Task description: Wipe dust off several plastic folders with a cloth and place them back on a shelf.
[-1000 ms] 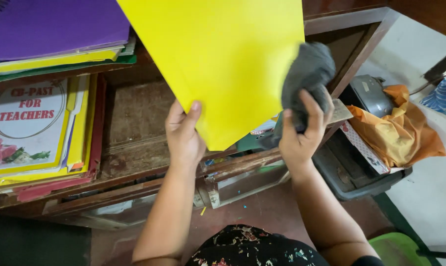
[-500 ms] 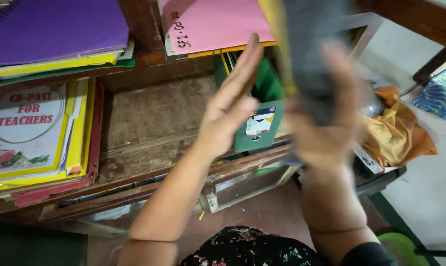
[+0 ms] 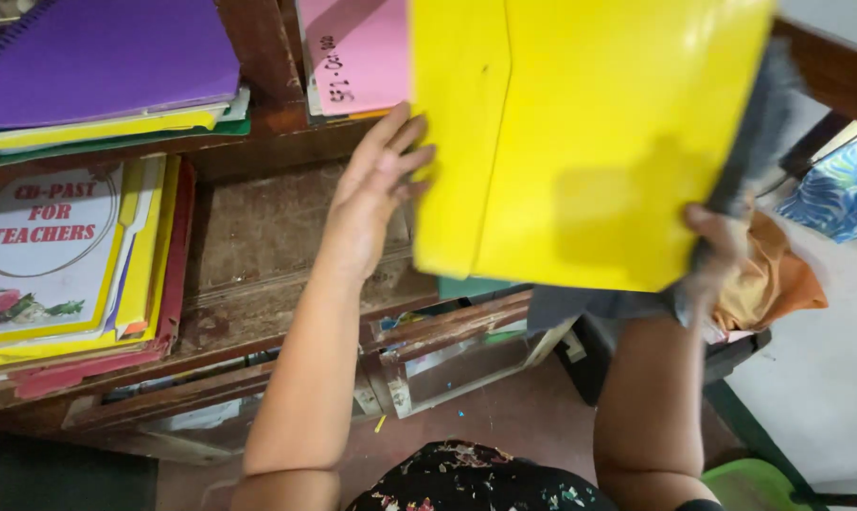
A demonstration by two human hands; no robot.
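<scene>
A large yellow folder [image 3: 580,132] is held up in front of a wooden shelf unit [image 3: 267,237]. My left hand [image 3: 376,189] is flat against the folder's left edge, fingers spread. At the folder's lower right corner my right hand [image 3: 717,255] grips both the folder and a grey cloth [image 3: 755,142], which runs up behind the folder's right edge. A pink folder [image 3: 353,57] lies on the shelf behind the yellow one.
A purple spiral notebook [image 3: 97,57] tops a pile of folders on the upper left shelf. Below it lies a stack of yellow and red folders [image 3: 78,274]. An orange cloth [image 3: 778,274] and a blue patterned fabric [image 3: 849,189] are at the right.
The yellow folder has been turned over, seen edge-on mid-way. Its broad face is toward me again, further right and higher. My left hand has opened flat against its left edge.
</scene>
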